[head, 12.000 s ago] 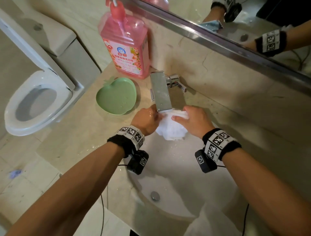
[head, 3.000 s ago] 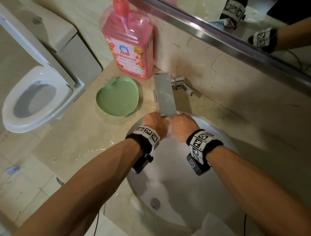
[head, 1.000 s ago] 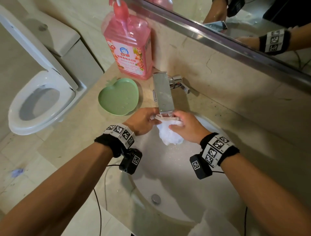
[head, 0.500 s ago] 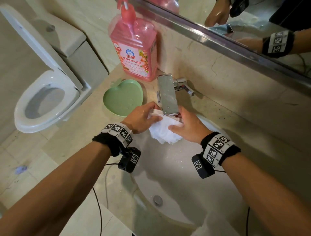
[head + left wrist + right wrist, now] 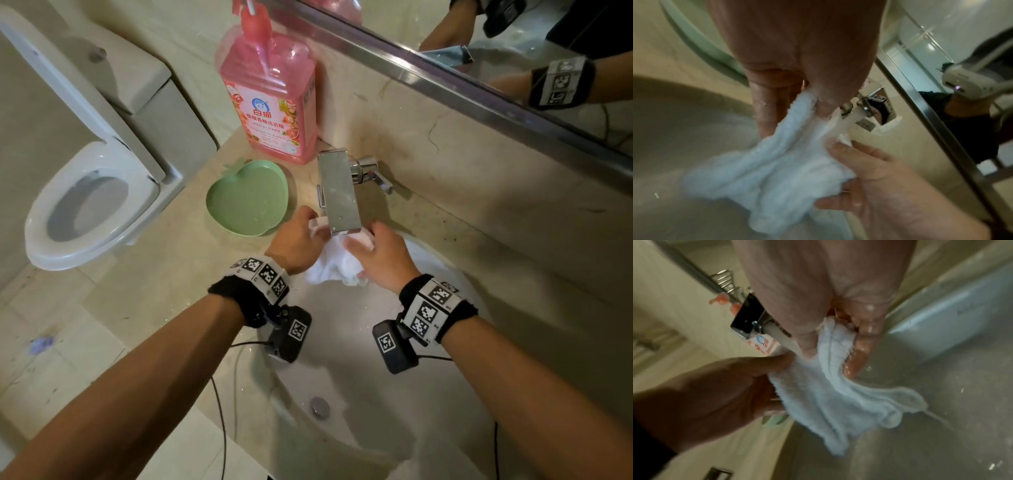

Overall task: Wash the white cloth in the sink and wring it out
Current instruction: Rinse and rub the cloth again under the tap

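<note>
The wet white cloth (image 5: 337, 265) hangs bunched over the back of the white sink (image 5: 359, 342), right under the flat chrome tap (image 5: 338, 192). My left hand (image 5: 297, 241) grips its left edge between thumb and fingers. My right hand (image 5: 380, 255) pinches its right edge. In the left wrist view the cloth (image 5: 777, 170) spreads between both hands, and a stream of water (image 5: 846, 121) runs from the spout onto its top. The right wrist view shows the cloth (image 5: 830, 386) sagging below my wet fingers (image 5: 857, 353).
A green apple-shaped dish (image 5: 248, 202) lies on the counter left of the tap. Behind it stands a pink soap bottle (image 5: 272, 99). The tap handle (image 5: 371, 174) sticks out to the right. A toilet (image 5: 89, 202) is at the far left, a mirror (image 5: 513, 51) above.
The cloth has gone from bunched up between my close hands to pulled apart and held up under the tap. Both hands keep their hold on it.
</note>
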